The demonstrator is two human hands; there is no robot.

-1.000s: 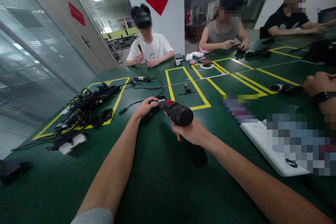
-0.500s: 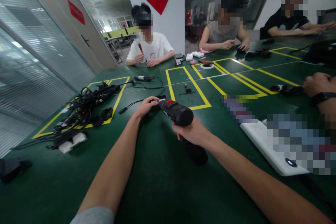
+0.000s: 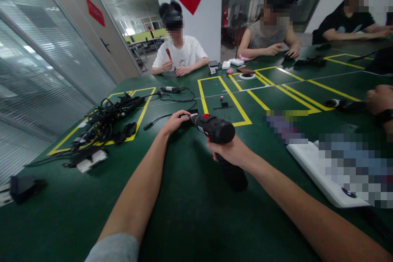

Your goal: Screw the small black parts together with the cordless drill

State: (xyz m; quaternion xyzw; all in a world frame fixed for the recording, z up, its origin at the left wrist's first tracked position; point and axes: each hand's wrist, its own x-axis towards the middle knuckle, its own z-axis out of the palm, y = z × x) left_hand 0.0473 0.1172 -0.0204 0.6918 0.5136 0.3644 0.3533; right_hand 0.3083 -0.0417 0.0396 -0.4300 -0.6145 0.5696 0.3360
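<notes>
My right hand (image 3: 225, 149) is wrapped round the grip of a black cordless drill (image 3: 215, 128) with a red switch on top. The drill lies nearly level, its chuck pointing away and to the left. At the chuck's tip is my left hand (image 3: 178, 121), resting low at the tabletop with fingers pressed together. What those fingers pinch is mostly hidden. A small black piece (image 3: 194, 111) shows just beyond the drill's tip; whether the left hand holds it I cannot tell.
Tangled black cables and adapters (image 3: 107, 125) lie left on the green table (image 3: 184, 213). Yellow tape marks outline areas. A small black part (image 3: 225, 105) lies ahead. To the right is a white device (image 3: 319, 176). A person (image 3: 181, 53) opposite holds a screwdriver (image 3: 168, 54); other people sit to the right.
The camera view has shifted a little, so the scene sits further right. The drill's rear end has swung slightly right. Both hands keep their places at the drill.
</notes>
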